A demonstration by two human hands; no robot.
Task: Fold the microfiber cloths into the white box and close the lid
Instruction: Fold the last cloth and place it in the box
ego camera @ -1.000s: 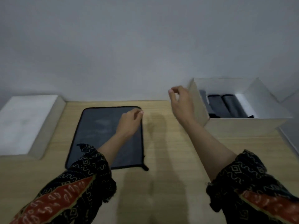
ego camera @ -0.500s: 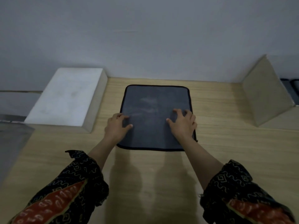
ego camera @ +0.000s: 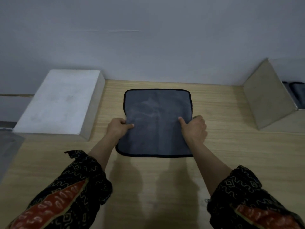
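Observation:
A dark grey microfiber cloth with a black hem lies flat on the wooden table, in the middle of the head view. My left hand pinches its left edge, thumb on top. My right hand pinches its right edge the same way. The white box stands open at the far right, partly cut off by the frame. Rolled dark cloths show inside it. The white lid lies at the left on the table.
A pale wall runs right behind the table. The wooden table stretches toward me between my patterned sleeves. A grey surface sits beyond the table's left edge.
Both hands went from lying on the cloth's near part to pinching its side edges midway. A second ago the right hand was up by the box; my view has since swung left.

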